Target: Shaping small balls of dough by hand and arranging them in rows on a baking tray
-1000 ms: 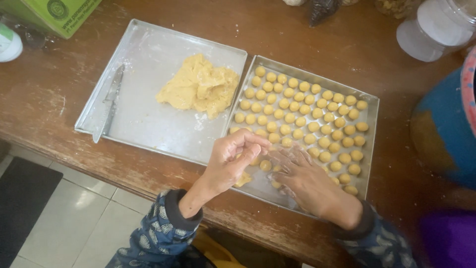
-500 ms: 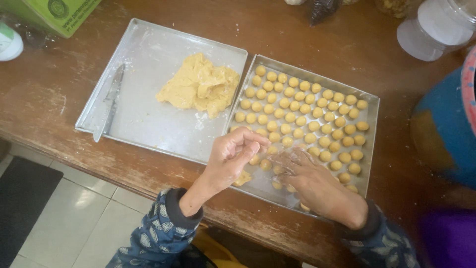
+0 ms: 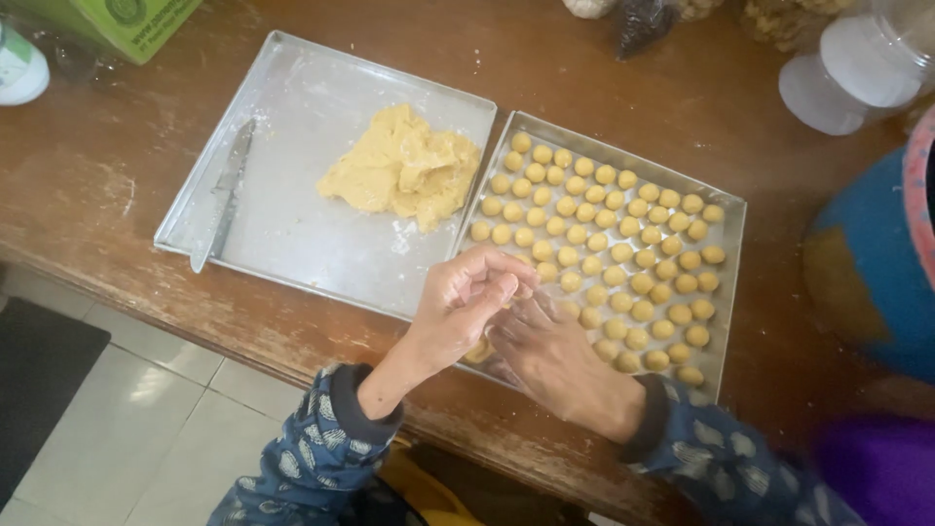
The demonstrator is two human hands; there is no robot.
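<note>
Wooden table [image 3: 127,185], left hand [image 3: 467,302] and right hand [image 3: 545,351] still together over tray [image 3: 726,282] (barely shifted)

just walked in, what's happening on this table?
A person's left hand and right hand meet, fingers curled together, over the near corner of a metal tray filled with rows of small dough balls. Beside it, a second tray holds a lump of yellow dough and a knife. Whether the fingers hold dough is hidden.
</note>
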